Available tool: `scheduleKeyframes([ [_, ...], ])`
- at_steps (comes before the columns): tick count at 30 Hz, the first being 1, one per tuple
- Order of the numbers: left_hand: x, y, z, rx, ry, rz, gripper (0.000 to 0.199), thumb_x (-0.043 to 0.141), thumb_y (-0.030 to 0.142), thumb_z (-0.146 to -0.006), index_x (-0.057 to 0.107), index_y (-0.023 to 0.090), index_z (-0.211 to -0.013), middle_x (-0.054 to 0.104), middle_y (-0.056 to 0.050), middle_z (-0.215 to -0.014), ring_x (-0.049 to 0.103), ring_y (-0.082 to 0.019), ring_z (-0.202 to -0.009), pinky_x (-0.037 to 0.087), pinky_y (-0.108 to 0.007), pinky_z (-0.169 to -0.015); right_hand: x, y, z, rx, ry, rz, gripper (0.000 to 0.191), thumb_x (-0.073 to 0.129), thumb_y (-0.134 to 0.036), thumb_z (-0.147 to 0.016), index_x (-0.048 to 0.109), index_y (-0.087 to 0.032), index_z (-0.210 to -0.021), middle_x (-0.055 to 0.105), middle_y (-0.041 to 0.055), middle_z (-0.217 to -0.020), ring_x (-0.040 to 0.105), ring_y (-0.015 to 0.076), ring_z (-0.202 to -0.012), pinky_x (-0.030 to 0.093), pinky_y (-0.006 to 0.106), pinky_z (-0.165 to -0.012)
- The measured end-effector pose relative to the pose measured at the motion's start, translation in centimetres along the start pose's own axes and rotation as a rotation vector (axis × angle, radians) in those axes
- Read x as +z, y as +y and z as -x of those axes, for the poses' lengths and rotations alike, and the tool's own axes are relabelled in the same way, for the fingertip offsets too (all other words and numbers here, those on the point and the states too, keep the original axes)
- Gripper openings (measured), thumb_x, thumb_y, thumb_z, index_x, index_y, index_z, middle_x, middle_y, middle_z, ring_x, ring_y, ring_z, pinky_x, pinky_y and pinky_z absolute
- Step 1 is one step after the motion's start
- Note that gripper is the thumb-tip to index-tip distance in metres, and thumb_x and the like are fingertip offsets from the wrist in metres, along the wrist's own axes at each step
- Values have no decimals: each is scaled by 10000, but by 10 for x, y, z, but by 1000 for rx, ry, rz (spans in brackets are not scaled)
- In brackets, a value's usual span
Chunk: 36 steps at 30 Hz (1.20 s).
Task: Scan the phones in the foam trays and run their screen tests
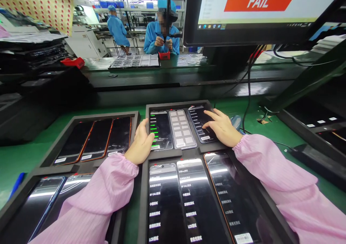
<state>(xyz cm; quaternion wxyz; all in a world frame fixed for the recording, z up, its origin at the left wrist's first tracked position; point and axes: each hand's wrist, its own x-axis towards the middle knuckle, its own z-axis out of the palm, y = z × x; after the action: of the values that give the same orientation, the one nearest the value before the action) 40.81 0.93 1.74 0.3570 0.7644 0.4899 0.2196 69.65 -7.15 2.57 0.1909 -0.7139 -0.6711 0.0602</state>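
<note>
Over the tray's far left corner, my left hand (142, 143) has its fingers stretched along the rim and its thumb at the edge of a phone with green text lines (163, 130). My right hand (222, 128) is spread above a phone with a white text list (196, 119), its fingertips at or just over the screen. Between these two lies a phone showing grey tiles (182, 128). All three sit in the back row of a black foam tray (164, 154). Neither hand grips anything. In the front row, a phone with a test list (163, 204) lies beside two others.
Left of this tray is another foam tray (63, 170) with dark-screened phones (97, 141). A monitor (251, 38) reading FAIL hangs above right, cables (249, 89) below it. A blue pen (17, 184) lies at left. Across the bench, two people in blue sit.
</note>
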Motion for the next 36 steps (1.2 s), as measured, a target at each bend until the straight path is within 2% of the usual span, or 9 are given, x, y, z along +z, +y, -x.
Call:
scheduleKeyframes([
  [3, 0, 1, 0, -2, 2, 0, 596, 287, 289, -861, 109, 92, -1395, 117, -148, -1505, 78, -203, -1396, 96, -429, -1140, 1, 1, -1, 50, -4, 30, 478, 239, -342, -872, 707, -266, -942, 400, -4, -1408, 211, 331, -1336, 234, 622, -1011],
  [7, 0, 1, 0, 9, 7, -3, 590, 287, 291, -862, 115, 105, -1394, 129, -143, -1502, 89, -215, -1395, 101, -450, -1137, 3, 3, -2, 38, 4, 14, 472, 249, -350, -867, 698, -245, -968, 394, 12, -1411, 212, 330, -1334, 240, 607, -1017],
  [12, 0, 0, -1, 16, 8, 1, 595, 295, 292, -859, 114, 108, -1395, 135, -142, -1499, 88, -214, -1395, 101, -449, -1137, 4, 7, 2, -74, 82, -47, 475, 255, -301, -855, 728, -265, -831, 444, -26, -1368, 204, 282, -1336, 211, 524, -1070],
  [19, 1, 1, 0, -4, 9, 20, 593, 297, 272, -853, 119, 107, -1395, 129, -143, -1501, 89, -211, -1395, 108, -443, -1136, 1, 5, 1, -52, 49, -84, 457, 281, -310, -853, 723, -270, -750, 457, -36, -1358, 212, 298, -1332, 180, 559, -1065],
  [21, 1, 0, 0, -2, 12, 39, 595, 303, 263, -848, 121, 117, -1396, 133, -138, -1500, 88, -206, -1396, 105, -437, -1137, -7, -2, -8, -78, 95, -147, 438, 280, -314, -853, 703, -257, -757, 513, -19, -1305, 282, 274, -1307, 222, 511, -1070],
  [24, 2, -2, 0, 7, 22, 65, 591, 312, 255, -846, 131, 128, -1393, 147, -132, -1498, 91, -198, -1396, 95, -428, -1139, -20, -24, -34, -124, 127, -305, 390, 285, -301, -849, 668, -234, -806, 632, 12, -1123, 512, 212, -1124, 355, 397, -1017],
  [28, 3, -1, 2, 4, 29, 69, 581, 305, 259, -853, 138, 109, -1388, 155, -142, -1496, 101, -201, -1394, 101, -425, -1139, -18, -59, -77, -192, -55, -164, 327, 370, -197, -782, 674, -201, -899, 660, 27, -1053, 554, 207, -1058, 400, 344, -969],
  [31, 2, 1, 2, -12, 20, 51, 582, 297, 270, -859, 135, 97, -1391, 144, -154, -1497, 102, -206, -1393, 110, -426, -1137, -1, -73, -98, -231, -192, 78, 374, 364, -159, -782, 692, -194, -959, 575, 50, -1227, 453, 256, -1181, 349, 405, -1011],
  [36, 2, 3, 4, -11, 10, 36, 573, 291, 276, -865, 142, 111, -1392, 146, -153, -1497, 81, -206, -1396, 115, -442, -1134, 21, -81, -107, -155, -243, 199, 422, 341, -209, -825, 651, -280, -1102, 390, 5, -1414, 306, 295, -1283, 311, 496, -1016],
])
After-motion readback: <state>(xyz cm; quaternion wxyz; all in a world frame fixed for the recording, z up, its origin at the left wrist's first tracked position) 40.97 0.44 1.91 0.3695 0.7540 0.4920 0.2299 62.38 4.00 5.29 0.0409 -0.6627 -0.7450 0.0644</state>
